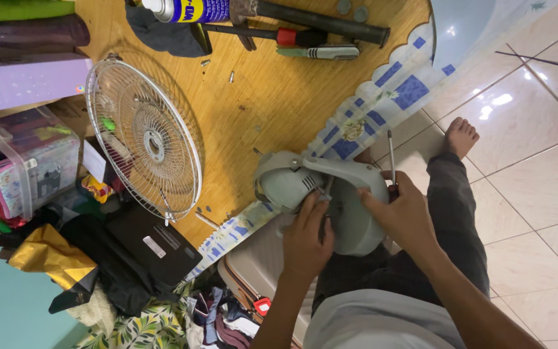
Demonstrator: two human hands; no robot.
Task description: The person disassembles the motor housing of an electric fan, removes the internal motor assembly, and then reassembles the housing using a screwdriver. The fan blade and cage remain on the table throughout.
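**Fan teardown: grille off, motor housing in hand, partway at best**

Wooden table (272,110) with blue-patterned edge cloth as work surface; tiled floor (524,181) to the right, bare foot (461,136) resting on it.

Wire fan grille (143,139) already detached, lying flat on the table, well apart from the body; judged as the done part.

Grey fan motor housing (321,194) at the table edge, over the lap, tilted; rear vent slots showing; no blade seen on it, blade not seen elsewhere either.

Left hand (306,240) pressed against the housing from below, fingers curled at its centre; clamped on the housing as far as visible, exact fingertip contact hidden.

Right hand (403,216) against the housing's right flank, closed round a screwdriver (392,158) with shaft pointing up and away from the body; tip not engaged on any screw.

Top of table: spray can (188,9), dark rag (166,33), long dark bar (318,21), red-handled tool (292,37), utility knife (321,52); all untouched.

Small loose screws (231,76) scattered on the wood; suggests fasteners already pulled.

Left to do, as a judgement: housing shell looks closed still; opening or refitting not visible as complete.
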